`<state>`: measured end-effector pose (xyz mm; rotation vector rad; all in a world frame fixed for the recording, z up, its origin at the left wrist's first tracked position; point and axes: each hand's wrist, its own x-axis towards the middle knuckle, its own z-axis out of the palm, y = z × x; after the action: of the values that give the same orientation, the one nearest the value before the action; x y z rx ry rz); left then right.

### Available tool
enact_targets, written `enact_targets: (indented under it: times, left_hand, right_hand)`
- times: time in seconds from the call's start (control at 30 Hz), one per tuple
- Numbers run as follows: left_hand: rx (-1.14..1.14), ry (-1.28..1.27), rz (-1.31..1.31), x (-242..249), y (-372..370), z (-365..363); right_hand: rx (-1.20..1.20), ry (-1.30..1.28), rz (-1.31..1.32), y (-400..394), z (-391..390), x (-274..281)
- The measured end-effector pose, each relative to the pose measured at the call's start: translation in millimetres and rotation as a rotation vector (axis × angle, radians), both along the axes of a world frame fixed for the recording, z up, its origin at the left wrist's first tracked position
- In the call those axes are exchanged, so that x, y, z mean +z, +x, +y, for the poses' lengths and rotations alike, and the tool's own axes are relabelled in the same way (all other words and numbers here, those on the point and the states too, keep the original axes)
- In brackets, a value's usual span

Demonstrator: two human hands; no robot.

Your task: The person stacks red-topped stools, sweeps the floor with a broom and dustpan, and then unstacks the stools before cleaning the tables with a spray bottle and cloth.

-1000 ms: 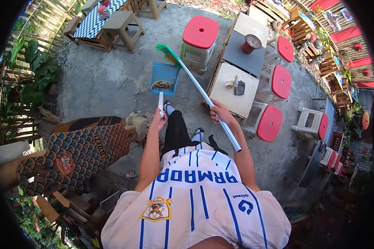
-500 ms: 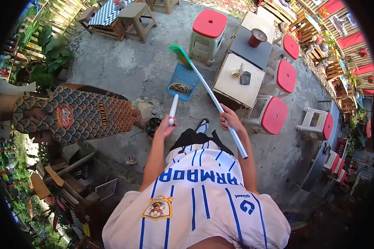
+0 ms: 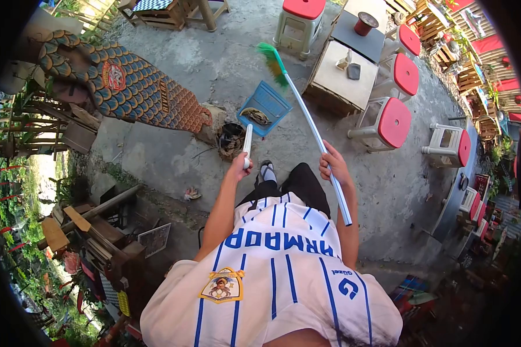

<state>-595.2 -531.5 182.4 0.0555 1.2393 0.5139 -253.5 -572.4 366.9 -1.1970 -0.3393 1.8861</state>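
My left hand (image 3: 241, 166) is closed around the white handle of a blue dustpan (image 3: 279, 103). Dry brown leaves (image 3: 256, 116) lie in the pan, close to its handle end. My right hand (image 3: 334, 163) grips the pale blue-white stick of a broom (image 3: 305, 109). Its green bristles (image 3: 271, 62) are beyond the dustpan, up and to the right of its far edge. Just left of the dustpan handle stands a dark round container (image 3: 231, 136) with what looks like debris around its lower part.
A scale-patterned board (image 3: 139, 87) with a tail-shaped end reaches in from the left. To the right is a low table (image 3: 344, 84) with red-topped stools (image 3: 394, 122) beside it. Wooden pieces (image 3: 107, 231) are piled at lower left. Concrete floor (image 3: 173, 156) lies around my feet.
My view has turned and moved forward, so the table and stools sit higher. The dustpan has tilted round and is now closer to the dark container. Both hands keep their grips.
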Motion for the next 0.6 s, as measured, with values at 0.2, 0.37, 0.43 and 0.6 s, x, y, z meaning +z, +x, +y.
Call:
enact_targets:
  times: [0.2,0.37,0.43,0.6]
  left_hand:
    - [0.051,0.057,-0.011,-4.3,-9.5,-45.5]
    - [-0.011,0.169,0.146,15.3,-17.8,-89.1]
    - [-0.006,0.245,0.259,32.4,-19.7,-108.9]
    - [-0.008,0.391,0.388,49.7,-53.7,-156.3]
  right_hand:
    - [-0.007,0.016,-0.005,-7.9,-63.9,-6.3]
    - [-0.014,0.005,-0.004,-18.3,-115.1,-2.0]
    - [-0.010,0.021,-0.012,-23.4,-137.5,-6.3]
    - [-0.041,-0.008,0.005,-51.1,-181.7,-10.5]
